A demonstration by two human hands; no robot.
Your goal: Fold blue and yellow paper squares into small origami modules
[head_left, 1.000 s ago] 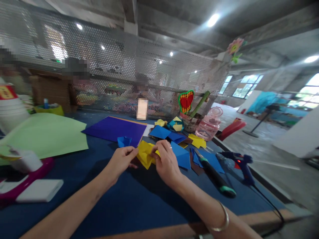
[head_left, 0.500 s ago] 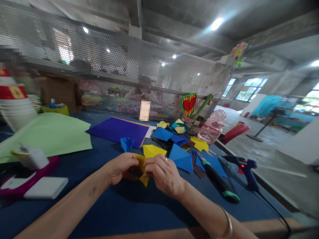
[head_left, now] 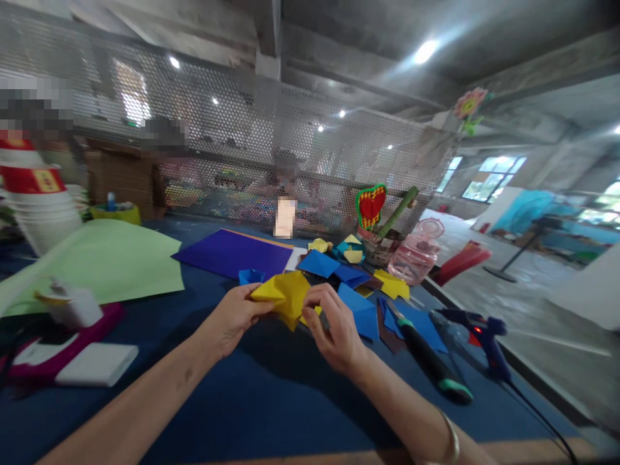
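Observation:
A folded yellow paper piece is pinched at its left corner by my left hand, raised over the table. It looks like a pointed, several-sided fold. At its right edge is my right hand, with fingers loosely curled and a gap between thumb and fingers; whether a fingertip touches the paper is unclear. Just behind the yellow piece sits a folded blue paper piece, partly hidden. Blue paper squares and a yellow paper sheet lie in a loose pile beyond my right hand.
Purple sheets and a light green sheet lie at the left. A black-and-green-handled tool and a corded glue gun are on the right. Farther back stand a pink bottle and stacked cups. A mesh screen borders the table.
The yellow paper has been raised and turned, so more of its folded face shows. My right hand has shifted right, from pinching the paper to loosely curled fingers. The view has tilted slightly.

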